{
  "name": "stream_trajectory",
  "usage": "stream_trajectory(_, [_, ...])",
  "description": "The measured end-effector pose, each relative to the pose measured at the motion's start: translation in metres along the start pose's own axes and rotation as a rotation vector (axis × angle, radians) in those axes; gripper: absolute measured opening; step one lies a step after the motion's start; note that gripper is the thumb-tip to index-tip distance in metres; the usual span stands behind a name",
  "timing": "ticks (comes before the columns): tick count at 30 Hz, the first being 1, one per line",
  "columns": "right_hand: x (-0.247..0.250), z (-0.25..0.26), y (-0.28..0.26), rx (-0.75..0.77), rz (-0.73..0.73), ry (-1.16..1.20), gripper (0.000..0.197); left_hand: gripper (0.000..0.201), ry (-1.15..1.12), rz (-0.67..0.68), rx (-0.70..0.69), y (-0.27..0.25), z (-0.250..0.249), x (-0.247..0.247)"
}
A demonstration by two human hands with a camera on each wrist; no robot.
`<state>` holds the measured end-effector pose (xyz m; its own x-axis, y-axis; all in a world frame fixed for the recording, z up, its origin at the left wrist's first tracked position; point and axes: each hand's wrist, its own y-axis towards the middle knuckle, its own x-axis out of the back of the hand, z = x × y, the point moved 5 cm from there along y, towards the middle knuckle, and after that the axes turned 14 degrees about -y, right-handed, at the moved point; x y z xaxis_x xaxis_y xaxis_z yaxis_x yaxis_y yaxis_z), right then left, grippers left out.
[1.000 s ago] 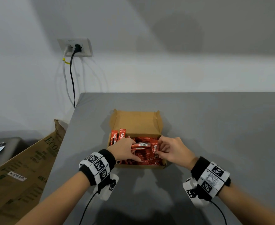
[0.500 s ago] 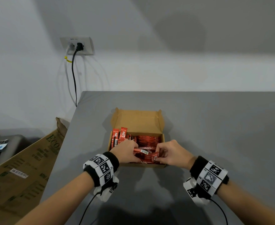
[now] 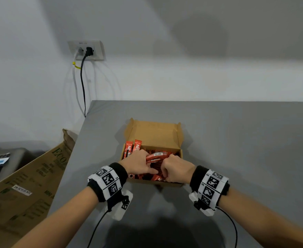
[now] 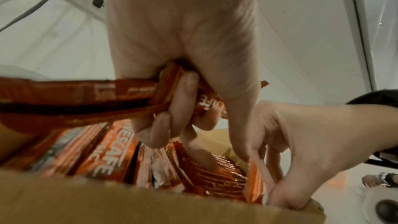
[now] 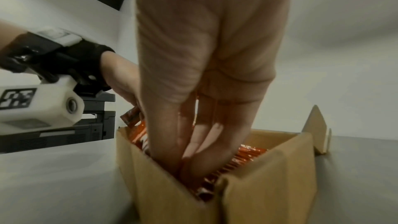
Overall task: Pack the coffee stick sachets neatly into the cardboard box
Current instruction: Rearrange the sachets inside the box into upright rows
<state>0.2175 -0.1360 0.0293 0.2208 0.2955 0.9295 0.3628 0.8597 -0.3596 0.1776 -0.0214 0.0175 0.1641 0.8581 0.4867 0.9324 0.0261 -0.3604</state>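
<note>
far left, off the table, a large brown printed cardboard carton (image 3: 27, 185) leans beside the grey tabletop (image 3: 236, 140); it plays no part in this step. on the table sits the small open brown cardboard box (image 3: 155, 133), its lid flap standing up at the far side. at the box's left end two red coffee stick sachets (image 3: 133, 148) stand upright against the wall, while the rest of the red sachets lie jumbled and on edge inside.

the left hand (image 3: 138, 162) is over the left half of the box, and the left wrist view shows its fingers (image 4: 183, 94) curled tight around a small bundle of red sachets (image 4: 86, 94) held crosswise above the packed ones. to its right, the right hand (image 3: 175, 170) reaches down into the near right corner; its fingers (image 5: 200, 142) run fairly straight down among the sachets, and i cannot tell whether they pinch one or only press them aside.

the step in hand seems to be seating the held bundle into a gap. to do it well, the right fingers should hold the standing row back against the right wall so a clear slot opens, and the left hand should turn its bundle parallel to that row, square the ends, then slide it down edge first. pushing flat from above would likely buckle the thin packs or tip the upright ones at the left end.
</note>
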Motion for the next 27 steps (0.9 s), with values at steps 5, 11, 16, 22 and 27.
stream_trajectory(5, [-0.002,0.002,0.001,-0.013,0.035,-0.053,0.010,0.025,-0.095,0.038,0.021,-0.003,0.003,-0.003])
stream_trajectory(11, [-0.002,0.003,0.004,-0.030,0.068,-0.037,0.012,0.023,-0.047,0.054,-0.006,-0.003,-0.005,-0.005])
stream_trajectory(16, [-0.005,0.001,0.005,-0.023,0.077,0.006,0.015,0.026,-0.020,0.075,0.025,-0.002,-0.002,-0.009])
stream_trajectory(22, [0.001,-0.012,-0.004,-0.051,0.136,0.080,0.015,0.021,0.032,0.060,0.018,-0.005,-0.004,-0.014])
stream_trajectory(27, [-0.008,-0.011,-0.004,-0.035,0.128,-0.063,0.017,0.030,0.104,0.008,0.014,-0.003,-0.003,-0.018])
